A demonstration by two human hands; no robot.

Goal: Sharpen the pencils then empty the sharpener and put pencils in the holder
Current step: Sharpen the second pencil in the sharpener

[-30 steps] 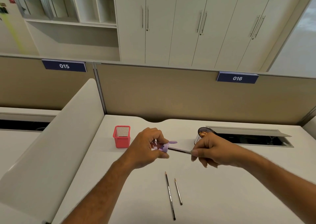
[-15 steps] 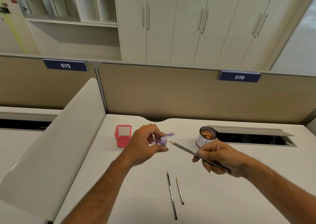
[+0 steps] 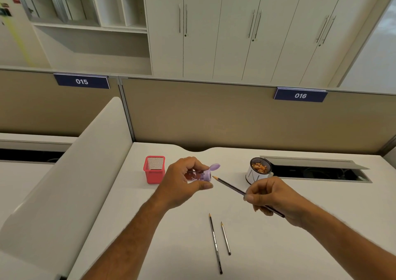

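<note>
My left hand [image 3: 184,183] grips a small sharpener [image 3: 202,175] with a clear body holding reddish shavings and a purple cap flipped up. My right hand [image 3: 272,196] holds a dark pencil [image 3: 230,186], its sharpened tip just clear of the sharpener's opening. Two more pencils, a long one [image 3: 215,243] and a shorter one [image 3: 226,238], lie side by side on the white desk [image 3: 171,237] close to me. A red mesh holder [image 3: 154,169] stands to the left of my left hand.
A white cup [image 3: 258,171] with pencil shavings stands behind my right hand. Behind it a cable slot [image 3: 317,170] lies open in the desk. A curved white divider [image 3: 64,183] borders the desk on the left, a tan partition [image 3: 235,117] at the back.
My right hand drew the pencil out of the sharpener, pulling back to the right, and its tip now sits close to the opening again. My left hand stayed nearly still.
</note>
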